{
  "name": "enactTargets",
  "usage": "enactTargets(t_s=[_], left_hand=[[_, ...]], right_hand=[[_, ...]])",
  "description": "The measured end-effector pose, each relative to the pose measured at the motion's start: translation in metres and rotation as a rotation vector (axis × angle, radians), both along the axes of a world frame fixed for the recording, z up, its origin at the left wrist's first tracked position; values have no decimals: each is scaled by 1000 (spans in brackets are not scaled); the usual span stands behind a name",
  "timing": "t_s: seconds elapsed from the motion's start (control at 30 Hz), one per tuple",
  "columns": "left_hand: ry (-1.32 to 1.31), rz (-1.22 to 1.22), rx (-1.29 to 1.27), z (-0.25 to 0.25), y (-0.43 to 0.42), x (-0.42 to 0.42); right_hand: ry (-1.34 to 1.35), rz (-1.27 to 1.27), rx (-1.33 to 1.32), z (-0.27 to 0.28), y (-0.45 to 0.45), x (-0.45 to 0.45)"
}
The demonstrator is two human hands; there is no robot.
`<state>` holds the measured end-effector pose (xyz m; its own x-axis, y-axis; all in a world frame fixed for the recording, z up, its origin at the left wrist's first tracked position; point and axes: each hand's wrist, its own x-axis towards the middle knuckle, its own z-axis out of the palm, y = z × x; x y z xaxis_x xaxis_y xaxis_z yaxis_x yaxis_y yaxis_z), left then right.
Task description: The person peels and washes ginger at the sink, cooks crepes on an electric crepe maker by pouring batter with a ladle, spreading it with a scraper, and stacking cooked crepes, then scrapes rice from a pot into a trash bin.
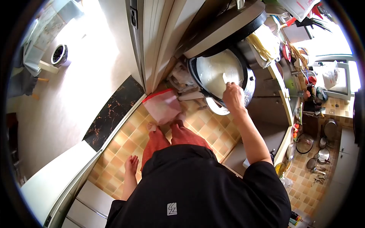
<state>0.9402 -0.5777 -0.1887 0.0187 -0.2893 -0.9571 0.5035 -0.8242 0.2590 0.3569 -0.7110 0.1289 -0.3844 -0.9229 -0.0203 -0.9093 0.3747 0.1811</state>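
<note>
My right hand (233, 95) is closed on a small, pale, flat tool that looks like a scraper (224, 78). It is over a round electric griddle (249, 85), where a smooth, whitish layer (213, 70) covers the plate. The griddle's thick lid (224, 30) is tilted up at the back. My left hand (131, 165) hangs low beside my leg, fingers loosely apart with nothing in them. Under the griddle's front edge a white bowl or basin (217, 108) shows in part.
A pinkish bag with a red edge (162, 106) stands on the tiled floor near my feet. Clear plastic bags (181, 78) lie left of the griddle. Yellow strips, possibly noodles (260, 46), sit to its right. A door frame (161, 41) rises at the left, and a cluttered counter (287, 98) runs along the right.
</note>
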Motion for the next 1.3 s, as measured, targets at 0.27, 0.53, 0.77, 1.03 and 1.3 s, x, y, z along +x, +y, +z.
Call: enactTargets(t_s=[0.27,0.53,0.77,1.03,1.3], left_hand=[[-10,-33,-25,-6,-18,19],[-12,19,-67,-3,-33,-8],[13,26,-32,-4,-11,-20],[-19,6,-18,-2,-11,-27],[-36,26,-98,7,-22,-40]], right_hand=[[-162,-100,-286,35,-53,-18],[57,-23,-234,5,-30,-117],[125,-15,0,-11,11,-79],[-195,166,-84,20,-10,19],[-693,-103,-428,53,-50,-52]])
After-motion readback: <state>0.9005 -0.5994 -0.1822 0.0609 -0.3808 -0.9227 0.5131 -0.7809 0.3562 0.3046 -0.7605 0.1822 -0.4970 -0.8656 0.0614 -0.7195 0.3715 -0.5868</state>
